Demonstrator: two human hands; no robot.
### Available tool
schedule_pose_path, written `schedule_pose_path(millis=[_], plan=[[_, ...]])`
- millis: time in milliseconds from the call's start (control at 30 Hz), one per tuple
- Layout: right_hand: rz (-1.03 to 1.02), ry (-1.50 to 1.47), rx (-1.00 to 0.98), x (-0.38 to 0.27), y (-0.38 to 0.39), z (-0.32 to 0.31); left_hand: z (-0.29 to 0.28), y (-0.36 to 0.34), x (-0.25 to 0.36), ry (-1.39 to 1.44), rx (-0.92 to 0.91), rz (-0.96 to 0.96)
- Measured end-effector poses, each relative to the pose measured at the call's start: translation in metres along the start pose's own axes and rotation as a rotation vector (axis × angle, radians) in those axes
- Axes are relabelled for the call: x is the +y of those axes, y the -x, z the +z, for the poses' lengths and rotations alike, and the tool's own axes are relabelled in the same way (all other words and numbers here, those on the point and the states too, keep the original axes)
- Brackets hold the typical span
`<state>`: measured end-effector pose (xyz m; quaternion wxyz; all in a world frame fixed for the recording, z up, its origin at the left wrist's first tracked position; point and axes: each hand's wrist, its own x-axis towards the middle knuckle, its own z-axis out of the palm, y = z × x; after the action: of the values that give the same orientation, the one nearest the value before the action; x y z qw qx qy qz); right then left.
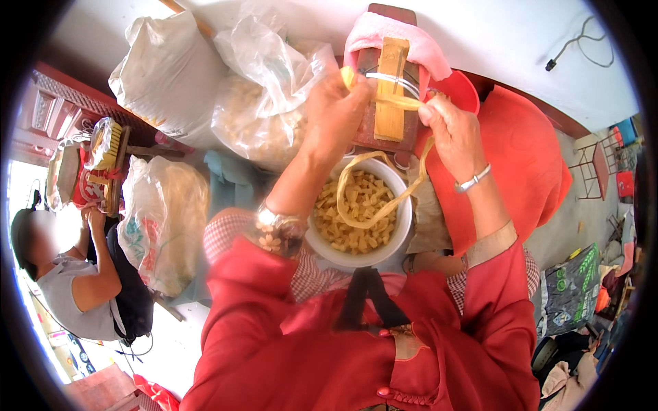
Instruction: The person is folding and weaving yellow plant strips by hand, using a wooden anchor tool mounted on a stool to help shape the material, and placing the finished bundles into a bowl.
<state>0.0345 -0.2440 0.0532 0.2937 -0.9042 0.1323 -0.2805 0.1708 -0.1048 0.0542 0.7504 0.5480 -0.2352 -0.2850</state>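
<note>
A long, flat yellow strip [399, 102] is stretched between my hands, across an upright wooden block [391, 123]. My left hand [336, 103] is closed on it at the left of the block, with a yellow bit showing above the fingers. My right hand [452, 130] pinches the strip at the right. From there the strip hangs in a loose loop over a white bucket [406, 229] of small yellow pieces [356, 212]. A thin white band [401, 81] crosses the block just above the strip. The block stands against a dark red wooden bench [404, 145] draped with a pink towel [411, 38].
Clear plastic bags [257, 116] and a white sack [164, 75] stand at the far left. Nearer is another filled bag [164, 219]. Red cloth [507, 164] lies at the right. Another person [82, 281] sits at the left, hands at a small wooden stand [113, 171].
</note>
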Motion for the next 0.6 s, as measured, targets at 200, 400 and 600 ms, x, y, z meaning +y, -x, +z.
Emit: schedule_pose_path(millis=[200, 400, 600], plan=[[0.071, 0.319, -0.110, 0.057, -0.007, 0.031, 0.003, -0.036, -0.045, -0.899, 0.187, 0.315], [0.295, -0.350, -0.026, 0.049, 0.060, 0.020, -0.033, 0.018, -0.032, -0.826, 0.156, 0.049], [0.298, -0.485, -0.261, -0.024, 0.111, 0.021, -0.075, 0.113, -0.104, -0.768, 0.237, -0.322]])
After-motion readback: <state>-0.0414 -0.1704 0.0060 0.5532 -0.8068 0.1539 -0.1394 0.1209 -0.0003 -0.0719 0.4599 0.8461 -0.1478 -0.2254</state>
